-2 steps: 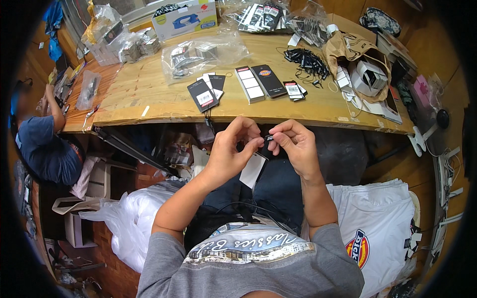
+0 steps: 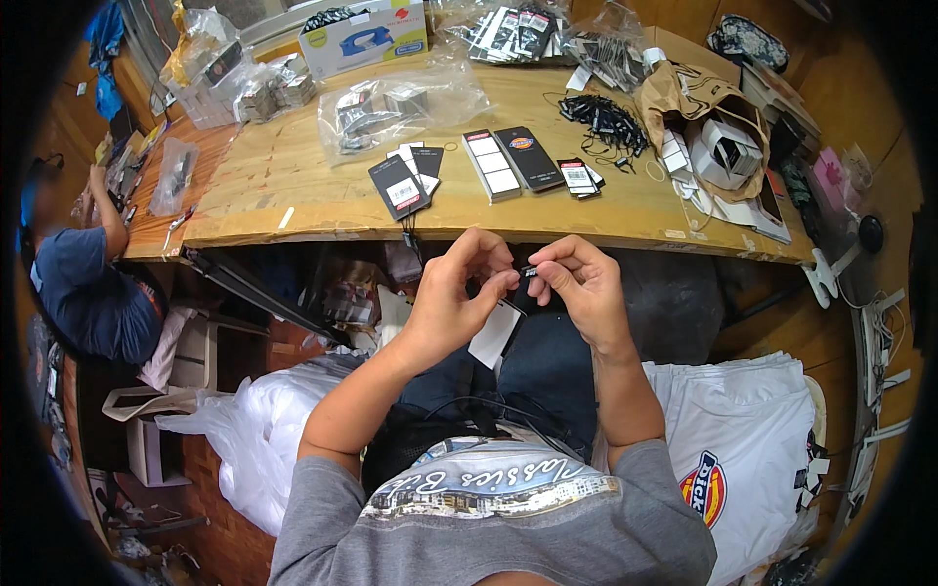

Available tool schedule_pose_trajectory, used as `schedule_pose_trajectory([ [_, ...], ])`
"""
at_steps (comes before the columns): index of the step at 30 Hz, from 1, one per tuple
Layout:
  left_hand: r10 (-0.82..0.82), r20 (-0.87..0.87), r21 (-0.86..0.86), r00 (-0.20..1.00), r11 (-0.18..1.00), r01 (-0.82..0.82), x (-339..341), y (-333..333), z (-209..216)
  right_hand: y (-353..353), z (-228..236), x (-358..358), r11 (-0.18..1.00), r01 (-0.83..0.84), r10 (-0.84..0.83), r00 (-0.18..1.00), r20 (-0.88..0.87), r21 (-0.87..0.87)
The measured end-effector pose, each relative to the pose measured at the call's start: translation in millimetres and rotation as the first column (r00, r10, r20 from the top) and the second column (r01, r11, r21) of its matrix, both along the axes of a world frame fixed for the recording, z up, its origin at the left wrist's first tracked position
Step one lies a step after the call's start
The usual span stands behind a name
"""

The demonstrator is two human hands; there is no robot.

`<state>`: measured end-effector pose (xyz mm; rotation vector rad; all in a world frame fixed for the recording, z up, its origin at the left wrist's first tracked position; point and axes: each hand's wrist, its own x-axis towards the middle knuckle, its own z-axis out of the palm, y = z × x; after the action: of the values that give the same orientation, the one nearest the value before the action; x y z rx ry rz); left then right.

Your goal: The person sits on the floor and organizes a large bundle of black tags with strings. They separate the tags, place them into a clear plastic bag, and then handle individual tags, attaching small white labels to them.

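Observation:
In front of the table edge, above my lap, my left hand and my right hand are close together, fingers pinched. My right fingertips grip a small black tag-string seal with light marks on it. From my left fingers hangs a hang tag, its plain white side showing, tilted over my dark trousers. The thin string between the hands is mostly too fine to make out. On the table ahead lie a fan of black and white tags, a stack of white tags and a stack of black tags.
A small tag pile and a heap of black strings lie to the right, near a brown paper bag. Folded white shirts sit at my right, a white plastic bag at my left. A co-worker sits far left.
The hanging white tag has swung slightly to the left. Both hands keep almost the same place and grip.

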<state>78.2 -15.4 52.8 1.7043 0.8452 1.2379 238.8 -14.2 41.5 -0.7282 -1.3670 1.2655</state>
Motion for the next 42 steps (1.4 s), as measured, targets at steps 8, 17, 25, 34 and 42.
schedule_pose_trajectory([
  [8, -0.019, 0.06, -0.06, 0.998, 0.998, 0.023, 5.1, 4.3, -4.5, -3.8, -0.5, -0.2, 0.999, 0.034, -0.035, 0.999, 0.026, 0.019],
  [17, -0.166, 0.765, -0.438, 0.623, 0.575, 0.691, 29.8, 11.2, -61.6, 45.0, 9.5, 3.9, 0.905, 0.313, -0.412, 0.815, 0.408, 0.29],
  [25, 0.007, 0.782, -0.531, 0.623, 0.532, 0.66, 43.2, 29.9, -79.1, 94.8, -3.9, 0.5, 0.838, -0.026, -0.476, 0.454, 0.754, 0.545],
  [34, -0.153, 0.222, -0.52, 0.963, 0.817, 0.25, 13.7, 35.7, -62.3, 94.2, -6.7, 9.3, 0.833, -0.074, -0.427, 0.544, 0.722, 0.549],
  [42, 0.36, -0.909, 0.389, 0.211, 0.914, 0.114, -83.7, 118.7, 38.6, 61.7, -5.2, -27.0, 0.995, 0.029, -0.013, 0.987, 0.163, -0.097],
])
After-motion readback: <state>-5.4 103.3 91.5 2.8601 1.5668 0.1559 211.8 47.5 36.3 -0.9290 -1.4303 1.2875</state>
